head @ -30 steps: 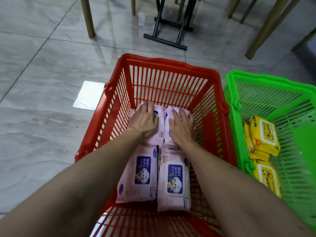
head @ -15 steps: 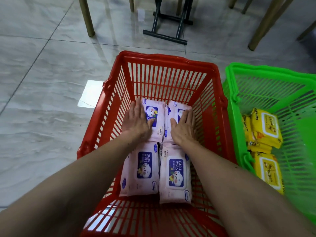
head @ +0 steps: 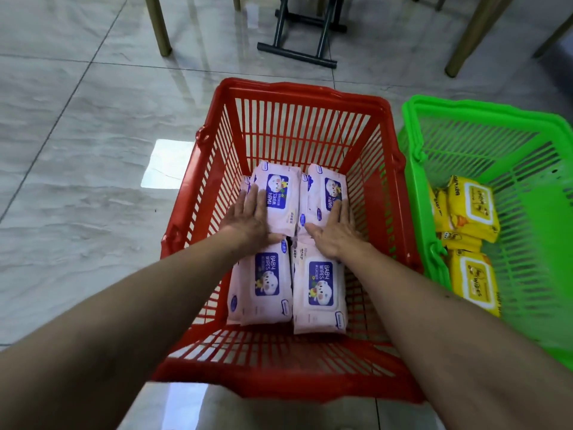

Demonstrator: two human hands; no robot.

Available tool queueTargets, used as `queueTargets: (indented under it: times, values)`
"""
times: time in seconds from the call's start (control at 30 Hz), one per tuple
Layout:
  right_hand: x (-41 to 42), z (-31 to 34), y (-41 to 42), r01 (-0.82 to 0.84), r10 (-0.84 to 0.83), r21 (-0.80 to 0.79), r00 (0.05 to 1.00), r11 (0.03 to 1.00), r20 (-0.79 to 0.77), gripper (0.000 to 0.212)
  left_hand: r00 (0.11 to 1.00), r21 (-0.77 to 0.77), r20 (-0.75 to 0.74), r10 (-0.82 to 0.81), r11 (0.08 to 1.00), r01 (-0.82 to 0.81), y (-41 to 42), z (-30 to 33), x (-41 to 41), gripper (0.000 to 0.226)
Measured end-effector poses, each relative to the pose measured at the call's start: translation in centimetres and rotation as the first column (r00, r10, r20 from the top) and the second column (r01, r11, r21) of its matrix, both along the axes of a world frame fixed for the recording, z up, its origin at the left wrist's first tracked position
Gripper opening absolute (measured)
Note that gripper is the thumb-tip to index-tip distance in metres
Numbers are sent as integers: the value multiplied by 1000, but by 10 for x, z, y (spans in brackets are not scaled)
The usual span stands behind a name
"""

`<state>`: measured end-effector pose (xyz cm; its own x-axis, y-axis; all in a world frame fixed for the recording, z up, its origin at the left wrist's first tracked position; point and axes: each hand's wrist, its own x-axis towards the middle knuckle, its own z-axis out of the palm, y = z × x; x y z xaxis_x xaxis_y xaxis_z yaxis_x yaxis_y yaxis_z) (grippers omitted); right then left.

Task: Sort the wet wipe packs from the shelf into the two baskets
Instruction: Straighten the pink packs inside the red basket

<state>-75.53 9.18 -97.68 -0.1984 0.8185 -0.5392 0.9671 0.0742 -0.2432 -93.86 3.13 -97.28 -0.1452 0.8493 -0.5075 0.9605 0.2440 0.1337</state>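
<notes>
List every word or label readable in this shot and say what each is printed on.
"BABY WIPES": near left pink pack in the red basket.
"BABY WIPES": near right pink pack.
"BABY WIPES", upside down: far left pink pack.
"WIPES": near yellow pack in the green basket.
"BABY W...", partly readable: far yellow pack.
Far right pink pack: label partly covered by the right hand, unreadable.
Small oval logos and fine print: too small.

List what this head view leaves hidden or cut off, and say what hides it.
- The shelf: outside the head view.
- Green basket: right side cut by the frame edge.
- Yellow packs: count unclear; they overlap.
- Far pink packs: partly covered by left hand and right hand.
- Red basket: near floor hidden by forearms.
</notes>
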Motion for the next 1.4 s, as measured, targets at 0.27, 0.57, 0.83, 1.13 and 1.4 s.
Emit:
queueTargets:
  times: [0.27,0.57,0.83,1.13,1.4]
  values:
    - [8,17,-54,-26,41,-102,988,994,147,125,936,-112,177,304,951,-288,-74,-21,43,150]
    - [13,21,-65,-165,162,7,978,986,135,113,997,-131,26,71,989,-67,-85,-3,31,140]
    - [28,-7,-85,-689,653,-5,685,725,322,121,838,-65,-251,-484,872,485,-83,-15,40,117]
    - [33,-8,-87,-422,429,-91,854,902,295,143,965,-136,-138,-225,969,206,-83,-16,44,128]
    - [-2,41,-49,-168,141,391,985,905,97,45,970,263,-178,-165,942,209,-54,19,42,80]
